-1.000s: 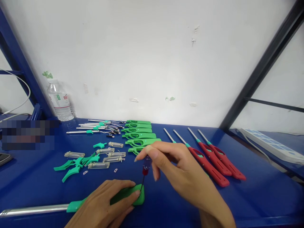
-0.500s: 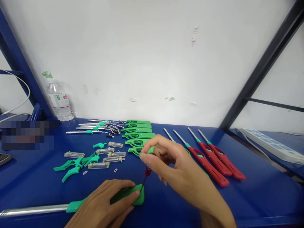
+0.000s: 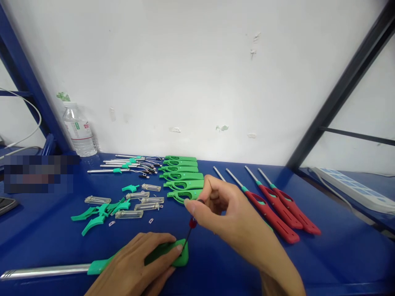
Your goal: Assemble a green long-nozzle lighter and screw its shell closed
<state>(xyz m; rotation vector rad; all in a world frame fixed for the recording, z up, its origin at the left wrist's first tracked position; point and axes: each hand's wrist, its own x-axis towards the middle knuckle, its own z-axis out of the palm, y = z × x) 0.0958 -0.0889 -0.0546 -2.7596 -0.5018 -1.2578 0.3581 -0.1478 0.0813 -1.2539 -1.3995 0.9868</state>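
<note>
My left hand (image 3: pixel 138 261) is closed round the handle of a green long-nosed gas lighter (image 3: pixel 182 259), holding it flat against the table, its metal tube (image 3: pixel 46 271) pointing left. My right hand (image 3: pixel 228 213) pinches a screwdriver (image 3: pixel 193 223) with a red collar, much of its handle hidden by the fingers. The slim shaft slants down to the lighter's rounded end, beside my left fingertips; the tip's exact seat is hard to see. Behind my hands lie several green handle shells (image 3: pixel 182 185) in a stack of rows.
Left of centre lie clear fuel tanks (image 3: pixel 129 214), green triggers (image 3: pixel 92 224) and metal tubes with wires (image 3: pixel 114 165). Several red-handled lighters (image 3: pixel 277 218) rest on the right. A water bottle (image 3: pixel 80 133) stands by the wall, a phone (image 3: pixel 8 205) at the left edge, a power strip (image 3: pixel 354 189) far right.
My right fingers have shifted slightly around the screwdriver handle, and they look more curled in. The lighter and my left hand hold the same position; the whole view has moved a touch.
</note>
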